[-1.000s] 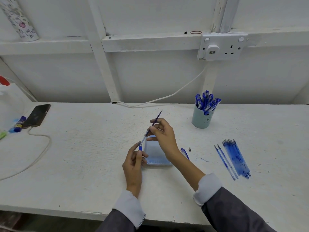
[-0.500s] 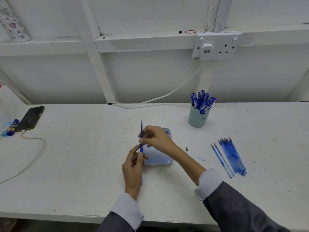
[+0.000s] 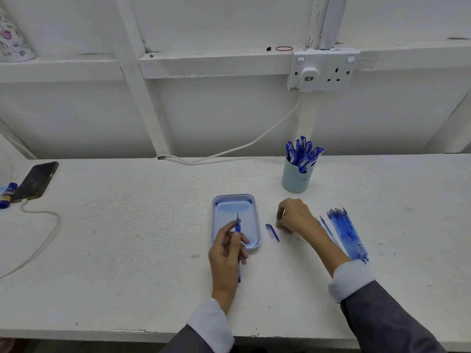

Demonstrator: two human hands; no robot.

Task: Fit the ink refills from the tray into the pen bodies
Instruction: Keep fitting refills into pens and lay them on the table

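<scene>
Now refill (image 3: 237, 217) is in, right hand (image 3: 293, 217) has let go.
I see left hand (image 3: 225, 256) gripping pen body (image 3: 237, 228); right hand curls beside cap (image 3: 272, 232), grasp unclear.

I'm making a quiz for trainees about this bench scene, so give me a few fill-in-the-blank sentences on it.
The left hand grips a ___ over the tray.
Between the tray and the right hand lies a loose pen ___.
Capped pens stand in a pale ___ near the wall.
Missing: pen; cap; cup.
</scene>
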